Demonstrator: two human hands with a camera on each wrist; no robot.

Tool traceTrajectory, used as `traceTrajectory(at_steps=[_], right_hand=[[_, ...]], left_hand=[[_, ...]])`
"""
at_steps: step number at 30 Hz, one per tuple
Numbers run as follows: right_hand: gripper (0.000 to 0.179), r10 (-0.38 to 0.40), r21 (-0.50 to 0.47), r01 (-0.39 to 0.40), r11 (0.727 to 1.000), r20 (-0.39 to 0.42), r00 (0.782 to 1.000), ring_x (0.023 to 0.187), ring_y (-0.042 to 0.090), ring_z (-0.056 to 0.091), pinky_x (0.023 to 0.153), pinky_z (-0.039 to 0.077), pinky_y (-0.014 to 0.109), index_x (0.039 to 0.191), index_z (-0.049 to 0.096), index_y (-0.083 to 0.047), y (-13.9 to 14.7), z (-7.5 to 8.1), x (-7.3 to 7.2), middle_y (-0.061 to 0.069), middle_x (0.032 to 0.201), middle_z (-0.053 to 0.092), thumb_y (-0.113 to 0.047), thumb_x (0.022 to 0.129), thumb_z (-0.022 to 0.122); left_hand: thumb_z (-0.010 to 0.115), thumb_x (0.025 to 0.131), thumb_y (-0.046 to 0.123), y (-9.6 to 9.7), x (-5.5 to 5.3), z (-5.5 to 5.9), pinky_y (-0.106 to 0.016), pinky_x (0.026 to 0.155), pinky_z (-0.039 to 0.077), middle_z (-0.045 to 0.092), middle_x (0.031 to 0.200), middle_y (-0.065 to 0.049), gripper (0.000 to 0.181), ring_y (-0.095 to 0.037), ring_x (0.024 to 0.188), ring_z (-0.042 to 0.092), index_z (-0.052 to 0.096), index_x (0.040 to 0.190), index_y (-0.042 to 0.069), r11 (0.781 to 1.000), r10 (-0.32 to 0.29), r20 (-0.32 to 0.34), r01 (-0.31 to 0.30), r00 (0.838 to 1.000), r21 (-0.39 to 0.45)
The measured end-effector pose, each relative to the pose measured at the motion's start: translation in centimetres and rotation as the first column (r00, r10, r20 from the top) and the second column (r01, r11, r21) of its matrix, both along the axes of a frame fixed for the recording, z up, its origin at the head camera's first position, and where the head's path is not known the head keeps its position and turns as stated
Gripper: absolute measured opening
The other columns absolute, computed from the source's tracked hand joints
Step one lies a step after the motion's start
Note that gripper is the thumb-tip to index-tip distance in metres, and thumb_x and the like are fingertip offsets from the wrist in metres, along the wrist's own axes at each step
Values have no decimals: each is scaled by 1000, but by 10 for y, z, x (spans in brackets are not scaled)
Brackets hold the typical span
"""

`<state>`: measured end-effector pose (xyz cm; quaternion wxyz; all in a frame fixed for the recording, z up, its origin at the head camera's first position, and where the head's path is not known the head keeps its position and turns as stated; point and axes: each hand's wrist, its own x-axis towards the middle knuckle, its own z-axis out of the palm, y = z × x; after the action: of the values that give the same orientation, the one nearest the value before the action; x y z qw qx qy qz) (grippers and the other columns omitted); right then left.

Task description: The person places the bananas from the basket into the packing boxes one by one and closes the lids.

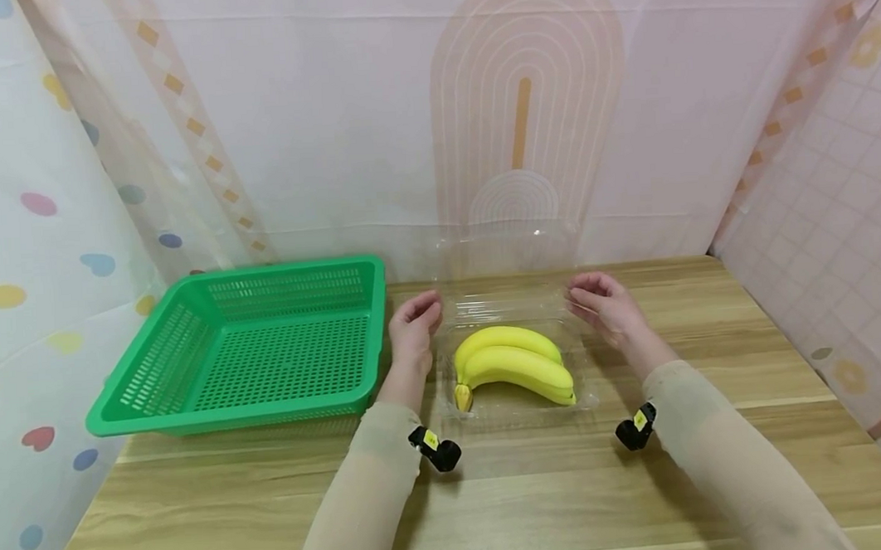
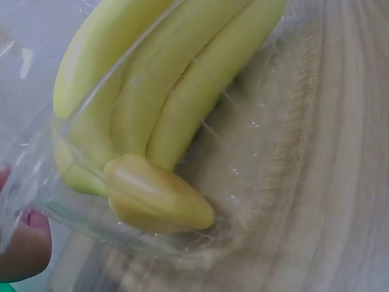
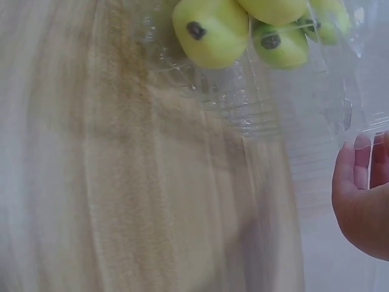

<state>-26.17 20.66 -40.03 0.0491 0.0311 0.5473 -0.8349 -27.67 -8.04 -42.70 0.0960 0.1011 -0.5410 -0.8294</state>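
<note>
A bunch of yellow bananas (image 1: 516,362) lies in the base of a clear plastic clamshell container (image 1: 583,388) on the table. The container's transparent lid (image 1: 507,259) stands raised at the back. At its left side, near the hinge, my left hand (image 1: 412,330) pinches the plastic between thumb and fingers. On the opposite side my right hand (image 1: 610,309) pinches the lid's edge. In the left wrist view the bananas' stem end (image 2: 158,198) shows through the plastic wall. Dark banana tips (image 3: 270,41) appear at the top of the right wrist view.
To the left of the container stands a green plastic basket (image 1: 373,353) with slotted walls and a mesh bottom. The wooden table (image 1: 527,503) ends at a patterned curtain (image 1: 328,131) behind, with more curtain at both sides.
</note>
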Motion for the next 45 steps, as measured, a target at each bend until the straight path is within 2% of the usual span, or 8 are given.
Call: traceTrajectory(at_steps=[4, 11, 14, 22, 31, 35, 40, 45], right_hand=[[18, 7, -17, -7, 1000, 0, 1000, 87, 12, 66, 87, 53, 25, 97, 61, -8, 2, -2, 3, 1, 93, 64, 8, 98, 52], [24, 50, -34, -54, 998, -94, 994, 90, 12, 65, 88, 53, 25, 94, 63, -11, 7, -10, 6, 1, 94, 66, 5, 101, 47], [24, 67, -37, -72, 997, -130, 989, 92, 12, 65, 90, 52, 25, 93, 64, -10, 9, -13, 8, 1, 94, 67, 3, 102, 46], [25, 89, -34, -96, 995, -152, 984, 94, 12, 66, 91, 51, 25, 89, 66, -10, 11, -14, 12, 2, 93, 69, 3, 101, 47], [24, 102, -18, -106, 994, -171, 980, 96, 11, 66, 92, 50, 24, 89, 64, -8, 12, -16, 16, 1, 94, 68, 4, 101, 47], [23, 121, -14, -126, 992, -197, 973, 99, 12, 65, 93, 50, 24, 88, 63, -7, 13, -18, 17, 2, 96, 68, 5, 100, 48], [24, 159, -6, -165, 986, -222, 962, 103, 13, 64, 96, 48, 24, 87, 65, -6, 17, -21, 19, 3, 99, 67, 8, 99, 48], [31, 163, 49, -156, 987, -201, 966, 99, 10, 63, 94, 48, 22, 87, 65, -7, 19, -21, 22, 2, 98, 62, 13, 99, 45]], left_hand=[[64, 90, -11, 0, 2, -2, -33, 87, 55, 70, 101, -11, 17, -20, 91, 65, 75, 95, 1, 998, 0, -25, 1, 1000, 64], [62, 91, -11, 0, 9, -2, -48, 101, 46, 70, 94, -4, 16, -13, 86, 66, 73, 99, -3, 998, -15, -52, 18, 999, 67], [60, 92, -10, -1, 12, -2, -43, 98, 49, 70, 91, -3, 18, -14, 86, 66, 74, 93, 2, 997, -23, -71, 28, 997, 78], [58, 91, -12, -4, 18, -4, -32, 89, 53, 71, 95, -12, 19, -20, 91, 67, 72, 88, 1, 992, -32, -118, 45, 992, 115], [65, 88, -10, -6, 21, -7, -21, 79, 53, 70, 91, -3, 15, -11, 84, 63, 74, 91, 1, 999, -30, -130, 31, 991, 7], [67, 87, -11, -8, 22, -11, -20, 77, 52, 68, 88, -1, 20, -11, 83, 62, 74, 84, 7, 999, -29, -133, 23, 991, -43], [67, 85, -13, -12, 23, -16, -21, 78, 52, 69, 88, 1, 32, -11, 85, 62, 73, 76, 17, 997, -48, -145, 39, 988, -69], [63, 86, -16, -16, 26, -18, -20, 77, 51, 71, 89, 3, 33, -11, 88, 63, 76, 81, 14, 996, -79, -151, 72, 985, -53]])
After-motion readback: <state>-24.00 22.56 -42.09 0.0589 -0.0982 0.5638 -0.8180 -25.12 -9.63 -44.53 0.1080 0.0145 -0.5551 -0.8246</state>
